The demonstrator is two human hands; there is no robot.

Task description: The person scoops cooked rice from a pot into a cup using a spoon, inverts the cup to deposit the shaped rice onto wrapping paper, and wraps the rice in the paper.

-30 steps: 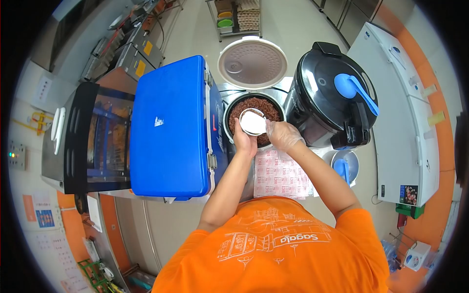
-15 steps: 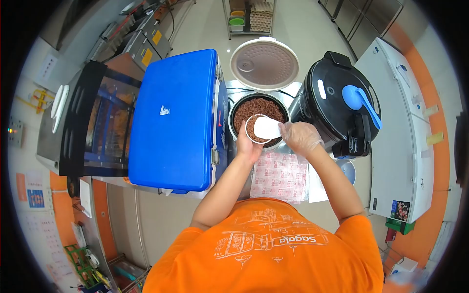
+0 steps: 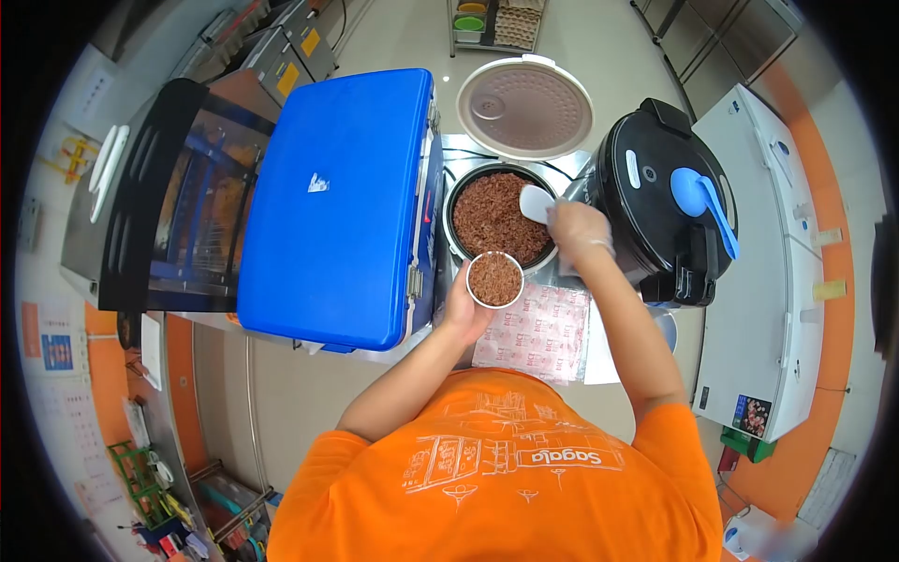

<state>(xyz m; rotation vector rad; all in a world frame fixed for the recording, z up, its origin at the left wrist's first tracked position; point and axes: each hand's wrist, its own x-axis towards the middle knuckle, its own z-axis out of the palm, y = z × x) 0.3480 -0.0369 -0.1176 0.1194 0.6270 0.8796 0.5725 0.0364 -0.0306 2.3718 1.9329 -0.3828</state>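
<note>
My left hand (image 3: 465, 307) is closed around a white paper cup (image 3: 494, 280) filled with reddish-brown rice, held at the near rim of the cooker. In my right hand (image 3: 579, 230), which wears a clear plastic glove, is a white rice paddle (image 3: 537, 203). Its blade hangs over the right side of the open rice cooker (image 3: 450, 239). Cooked brown rice (image 3: 492, 211) fills much of the pot. The cooker's lid (image 3: 524, 108) stands raised behind it.
A large blue cooler box (image 3: 328, 215) stands to the left, beside a glass-fronted display cabinet (image 3: 201, 206). At right is a black lidded cooker (image 3: 655, 159) with a blue ladle (image 3: 693, 195) on top. Printed paper sheets (image 3: 534, 332) lie in front of the rice cooker.
The paddle has moved off the cup to the right, over the pot's edge. My left hand has brought the cup slightly nearer to me, and the rice in it now shows fully.
</note>
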